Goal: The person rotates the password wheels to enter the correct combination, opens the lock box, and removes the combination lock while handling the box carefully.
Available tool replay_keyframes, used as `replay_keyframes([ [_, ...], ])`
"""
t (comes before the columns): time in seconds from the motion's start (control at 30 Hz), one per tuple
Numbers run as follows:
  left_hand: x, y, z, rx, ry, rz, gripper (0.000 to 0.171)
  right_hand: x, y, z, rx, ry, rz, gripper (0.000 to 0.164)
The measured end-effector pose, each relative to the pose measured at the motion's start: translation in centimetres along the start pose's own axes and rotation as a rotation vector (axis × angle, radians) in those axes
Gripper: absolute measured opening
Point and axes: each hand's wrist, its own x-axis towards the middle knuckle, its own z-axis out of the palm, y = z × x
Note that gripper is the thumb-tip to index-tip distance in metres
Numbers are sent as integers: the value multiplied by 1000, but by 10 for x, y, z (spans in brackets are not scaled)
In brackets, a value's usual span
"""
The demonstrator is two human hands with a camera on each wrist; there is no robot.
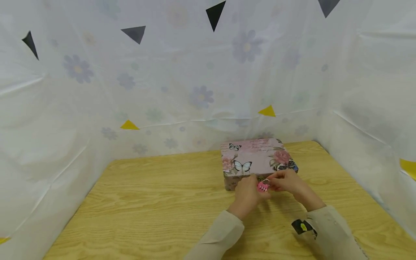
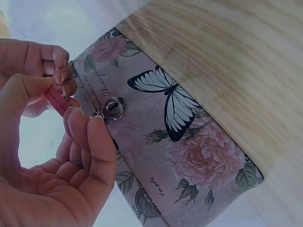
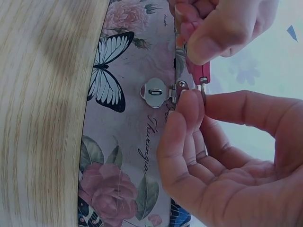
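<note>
A pink combination padlock [image 1: 263, 186] with number dials sits between the two hands, in front of a box. My left hand [image 1: 247, 195] pinches its pink body [image 2: 57, 101] between thumb and fingers. With thumb and fingertips, my right hand [image 3: 236, 165] pinches the metal shackle [image 3: 203, 85]. The pale pink box [image 1: 255, 157], printed with roses and butterflies, has its lid down. On its front is a silver clasp [image 2: 113, 108] with a turn-knob standing through the plate, just beside the fingertips. Fingers hide part of the padlock in both wrist views.
The box stands on a light wood table [image 1: 156, 202], near the back edge. White flower-printed sheeting [image 1: 169, 86] rises behind and on both sides. A dark patch with a yellow mark [image 1: 303, 226] is by the right cuff.
</note>
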Motion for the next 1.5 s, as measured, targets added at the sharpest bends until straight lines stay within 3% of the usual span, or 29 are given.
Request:
replay_keyframes([
  [0.23,-2,-1,0,43,37,72,38,0,1,1,-22,4,-13,23],
  [0.4,0,-2,2,66,33,83,38,-2,0,1,-11,3,-45,24],
  [0.63,0,-3,2,35,9,67,38,-3,1,0,-13,-14,-58,26],
  [0.9,-6,-7,5,-10,-11,-7,36,-2,11,8,0,-49,-74,26],
  [1.07,-6,-9,3,-8,7,-12,36,-2,9,11,-3,-46,-121,27],
  [1.5,0,-9,-3,-6,41,-1,36,2,1,9,-14,-64,-147,30],
])
